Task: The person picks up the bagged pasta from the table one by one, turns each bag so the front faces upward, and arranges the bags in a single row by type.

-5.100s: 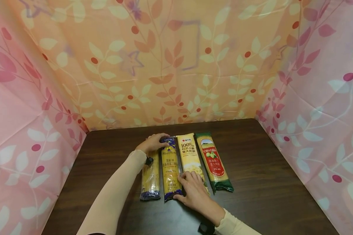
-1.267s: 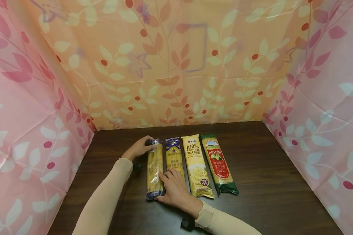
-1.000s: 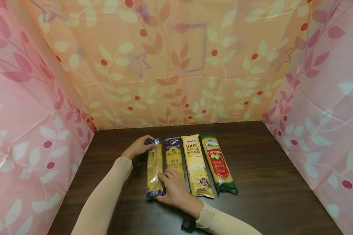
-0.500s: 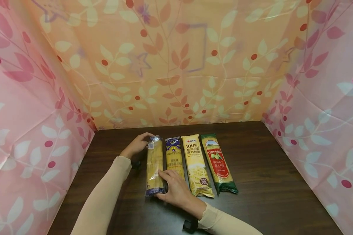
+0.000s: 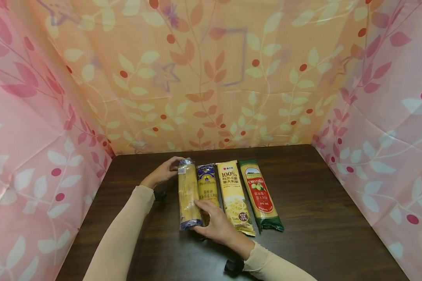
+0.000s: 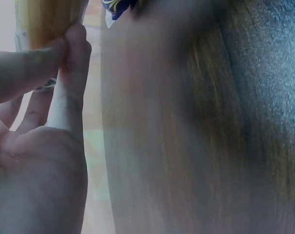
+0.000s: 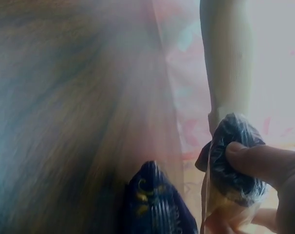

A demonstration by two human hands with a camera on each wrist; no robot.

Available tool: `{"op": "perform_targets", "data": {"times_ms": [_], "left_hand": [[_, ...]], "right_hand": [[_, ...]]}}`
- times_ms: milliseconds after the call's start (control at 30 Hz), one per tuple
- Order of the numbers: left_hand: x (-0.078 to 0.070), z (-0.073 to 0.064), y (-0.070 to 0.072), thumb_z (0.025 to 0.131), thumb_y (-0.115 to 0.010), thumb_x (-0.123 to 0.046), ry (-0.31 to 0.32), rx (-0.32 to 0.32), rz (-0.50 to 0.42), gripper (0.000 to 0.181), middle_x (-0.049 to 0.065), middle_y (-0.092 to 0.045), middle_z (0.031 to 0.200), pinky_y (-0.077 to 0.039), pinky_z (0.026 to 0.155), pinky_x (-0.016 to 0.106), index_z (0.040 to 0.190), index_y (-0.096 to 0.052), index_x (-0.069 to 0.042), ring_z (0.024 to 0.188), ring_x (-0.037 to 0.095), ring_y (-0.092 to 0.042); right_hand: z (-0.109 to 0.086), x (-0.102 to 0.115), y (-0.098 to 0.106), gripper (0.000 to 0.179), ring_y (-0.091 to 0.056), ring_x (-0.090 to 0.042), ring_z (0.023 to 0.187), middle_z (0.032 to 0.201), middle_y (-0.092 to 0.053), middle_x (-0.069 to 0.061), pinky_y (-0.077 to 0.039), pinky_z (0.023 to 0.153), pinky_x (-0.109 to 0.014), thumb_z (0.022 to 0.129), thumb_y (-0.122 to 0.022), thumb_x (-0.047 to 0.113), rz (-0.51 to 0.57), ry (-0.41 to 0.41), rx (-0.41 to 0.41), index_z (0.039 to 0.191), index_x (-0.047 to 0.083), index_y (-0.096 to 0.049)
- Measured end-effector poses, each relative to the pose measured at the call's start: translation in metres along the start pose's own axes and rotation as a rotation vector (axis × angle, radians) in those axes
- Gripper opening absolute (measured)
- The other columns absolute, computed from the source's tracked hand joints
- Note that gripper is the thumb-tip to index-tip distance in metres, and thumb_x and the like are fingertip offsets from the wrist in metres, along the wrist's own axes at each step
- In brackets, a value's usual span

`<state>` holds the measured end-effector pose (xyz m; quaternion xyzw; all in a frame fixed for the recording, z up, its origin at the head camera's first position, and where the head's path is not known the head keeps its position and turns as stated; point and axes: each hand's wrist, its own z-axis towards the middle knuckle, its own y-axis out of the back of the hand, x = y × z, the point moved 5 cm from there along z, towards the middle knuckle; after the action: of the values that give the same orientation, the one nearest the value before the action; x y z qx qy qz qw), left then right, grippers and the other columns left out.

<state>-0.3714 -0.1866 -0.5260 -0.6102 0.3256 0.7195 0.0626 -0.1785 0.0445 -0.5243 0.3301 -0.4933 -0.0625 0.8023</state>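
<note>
A clear-wrapped pack of spaghetti (image 5: 188, 195) with dark blue ends is lifted off the table, overlapping the blue-and-yellow spaghetti pack (image 5: 207, 185) in the head view. My left hand (image 5: 163, 171) grips its far end; the left wrist view has thumb and fingers pinching the wrapped pasta (image 6: 50, 22). At the near end my right hand (image 5: 218, 224) holds it, thumb pressed on the dark blue end (image 7: 249, 187) with fingers underneath in the right wrist view. Below it there, the dark blue tip of another pack (image 7: 155, 204) points up.
A pale yellow pasta pack (image 5: 233, 191) and a green-and-red pasta pack (image 5: 259, 195) lie to the right, side by side on the dark wooden table (image 5: 323, 218). Floral cloth (image 5: 204, 78) surrounds the table at the back and sides.
Both hands have left the blue-and-yellow pack they touched earlier and gripped the leftmost pack. That pack has risen, turned a barcode label upward and shifted slightly away and right.
</note>
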Motion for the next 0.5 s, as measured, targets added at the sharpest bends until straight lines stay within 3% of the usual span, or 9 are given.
{"op": "perform_targets", "data": {"times_ms": [233,500], "left_hand": [[0.001,0.0,0.005,0.105,-0.056,0.015,0.018,-0.034,-0.05,0.056,0.032,-0.037,0.162,-0.05,0.107,0.066,0.158,-0.041,0.005,0.136,0.057,-0.054],[0.004,0.001,0.006,0.108,-0.053,0.012,0.031,-0.068,-0.071,0.054,0.033,-0.038,0.16,-0.046,0.111,0.067,0.159,-0.039,0.005,0.14,0.057,-0.05]], "right_hand": [[-0.001,-0.004,0.007,0.089,-0.06,-0.032,0.133,0.147,-0.061,-0.012,-0.053,0.111,-0.044,0.078,-0.097,0.008,0.099,0.021,-0.012,0.157,0.006,-0.056],[-0.001,-0.012,0.007,0.087,-0.059,-0.038,0.133,0.15,-0.053,-0.021,-0.052,0.11,-0.034,0.082,-0.09,-0.006,0.422,0.036,0.005,0.159,0.0,-0.05]]}}
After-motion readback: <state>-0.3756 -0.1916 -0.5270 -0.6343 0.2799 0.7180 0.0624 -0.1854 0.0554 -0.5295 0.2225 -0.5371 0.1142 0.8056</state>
